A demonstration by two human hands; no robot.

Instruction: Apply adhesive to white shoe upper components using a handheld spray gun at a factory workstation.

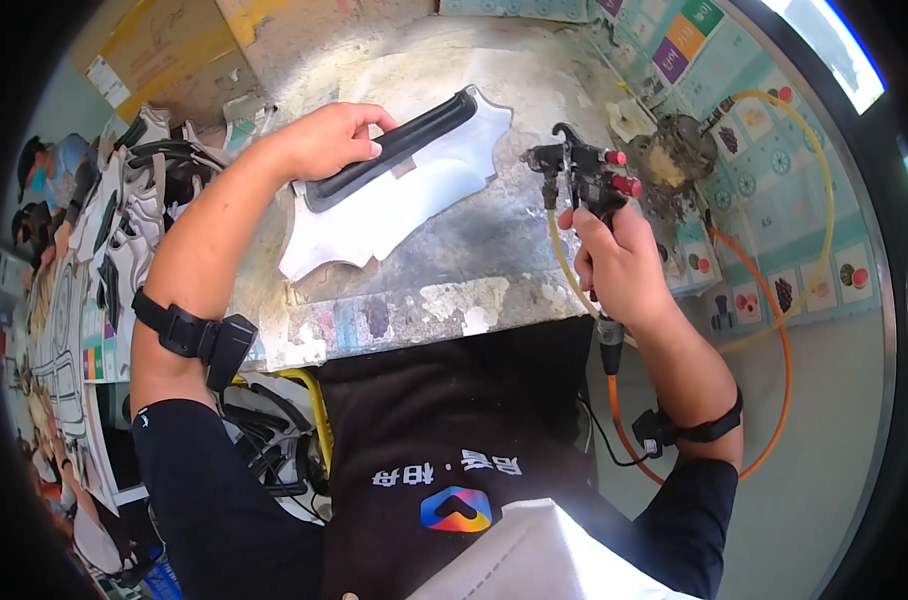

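While pinned flat on the stained tabletop (454,290), white cut panel (394,205) lay just left of centre, black raised strip (394,150) running along its upper edge. Judged light, thin and flexible: scalloped edges likely to curl or lift if taken by a tip; safer hold at the strip, where the piece looked thickest and stiffest. Surface probably smooth, perhaps tacky near the strip; cannot tell. Left hand (329,140) rested on the strip's left end, fingers (359,150) curled together and pressed down on it, not wrapped under. Right hand (619,265) held well apart to the right, fingers clamped around the grip of a black spray gun (584,175), nozzle aimed left toward the panel. Yellow hose (564,265) and orange hose (779,350) trailed from the gun. Stack of similar cut pieces (124,200) at far left, off the tabletop edge.
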